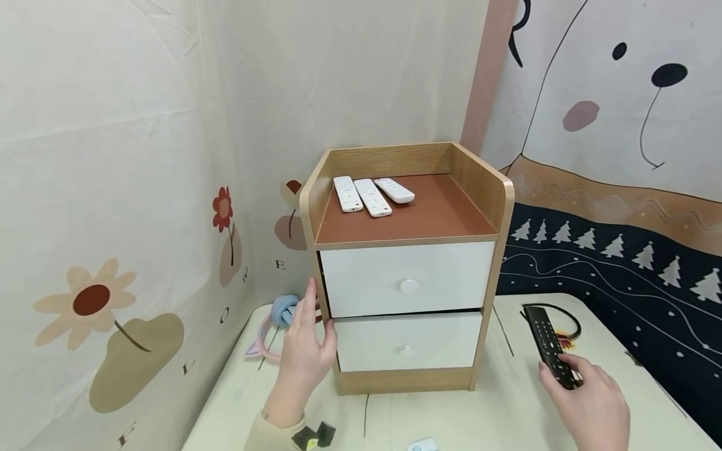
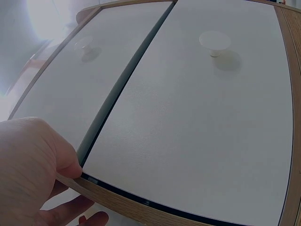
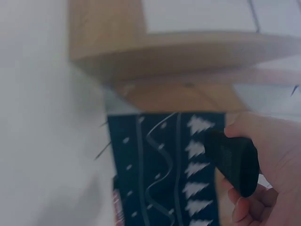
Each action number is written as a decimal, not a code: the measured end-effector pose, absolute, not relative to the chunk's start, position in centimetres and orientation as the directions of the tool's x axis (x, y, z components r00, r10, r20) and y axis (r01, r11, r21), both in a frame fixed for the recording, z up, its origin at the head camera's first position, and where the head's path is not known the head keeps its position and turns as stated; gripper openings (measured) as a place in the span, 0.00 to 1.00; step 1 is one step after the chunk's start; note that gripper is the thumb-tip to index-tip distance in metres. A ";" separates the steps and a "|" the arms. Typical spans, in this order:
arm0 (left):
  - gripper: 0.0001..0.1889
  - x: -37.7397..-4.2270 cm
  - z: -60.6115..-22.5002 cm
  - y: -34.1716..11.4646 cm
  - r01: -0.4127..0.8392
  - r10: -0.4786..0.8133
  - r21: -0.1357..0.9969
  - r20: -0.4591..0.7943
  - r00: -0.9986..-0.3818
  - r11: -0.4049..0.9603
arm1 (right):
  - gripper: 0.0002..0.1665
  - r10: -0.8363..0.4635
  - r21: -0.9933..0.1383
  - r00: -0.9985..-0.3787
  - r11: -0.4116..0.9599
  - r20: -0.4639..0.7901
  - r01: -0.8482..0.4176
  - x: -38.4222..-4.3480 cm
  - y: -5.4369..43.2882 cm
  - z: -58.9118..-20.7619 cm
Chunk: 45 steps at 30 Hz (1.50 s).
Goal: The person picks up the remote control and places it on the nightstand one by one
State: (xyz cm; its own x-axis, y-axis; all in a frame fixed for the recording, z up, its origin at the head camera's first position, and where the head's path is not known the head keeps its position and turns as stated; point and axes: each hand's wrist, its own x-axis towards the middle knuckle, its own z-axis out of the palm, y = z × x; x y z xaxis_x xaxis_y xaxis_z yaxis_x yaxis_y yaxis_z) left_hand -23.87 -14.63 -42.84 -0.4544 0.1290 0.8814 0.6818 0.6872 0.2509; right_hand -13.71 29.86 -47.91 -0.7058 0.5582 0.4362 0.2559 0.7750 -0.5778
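My right hand (image 1: 592, 401) holds a black remote control (image 1: 548, 344) by its near end, above the right part of the table. In the right wrist view the remote's dark end (image 3: 235, 162) shows, slightly blurred. My left hand (image 1: 304, 351) rests at the left side of a small wooden cabinet (image 1: 406, 381), fingers fairly straight along the side. In the left wrist view the thumb (image 2: 68, 165) touches the front edge by the gap between the white upper drawer (image 1: 366, 282) and lower drawer (image 1: 366, 344). Three white remotes (image 1: 372, 197) lie on the brown cabinet top.
Behind the left hand lies a headband (image 1: 265, 341) with a blue knotted piece (image 1: 284, 310). A black cord loop (image 1: 572, 319) is beyond the black remote. A light blue-and-white object (image 1: 423, 445) sits at the front edge of view. Printed cloth walls (image 1: 615, 250) enclose the table.
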 end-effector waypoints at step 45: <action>0.51 -23.9 -42.8 -14.5 0.679 0.125 0.240 0.888 -0.442 0.694 | 0.21 0.105 -0.185 -0.190 0.861 0.976 -0.474 -17.9 20.0 -29.6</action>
